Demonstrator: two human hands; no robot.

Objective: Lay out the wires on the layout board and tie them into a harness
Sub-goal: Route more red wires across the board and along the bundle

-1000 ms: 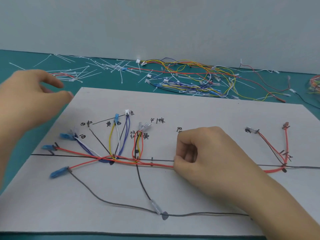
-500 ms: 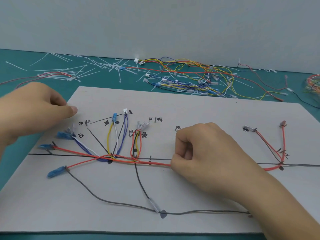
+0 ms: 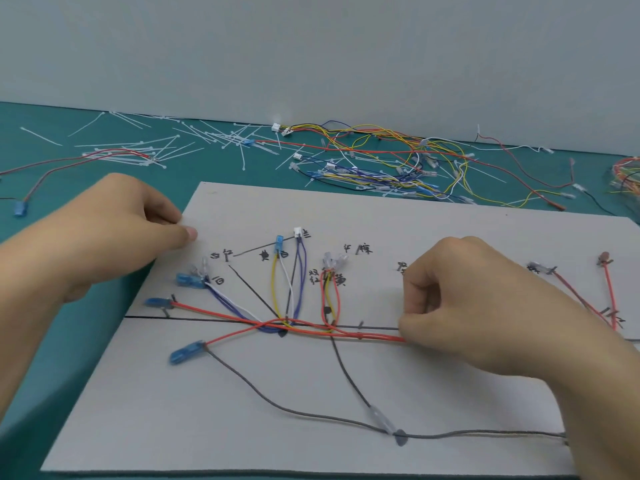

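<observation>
Wires [image 3: 346, 336] in right hand's [image 3: 467, 306] pinch; layout board [image 3: 242, 420] beneath

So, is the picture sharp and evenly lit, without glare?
Head view: soft, even light, no glare on the layout board; faint shadow under the right hand pinching the red wires; blue terminals by the left hand look slightly smeared; wide lens slants the table edge.

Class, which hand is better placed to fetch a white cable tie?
Left: the left hand is nearest the white plastic cable ties; the right hand pinches the red wires on the grey layout board.
</observation>
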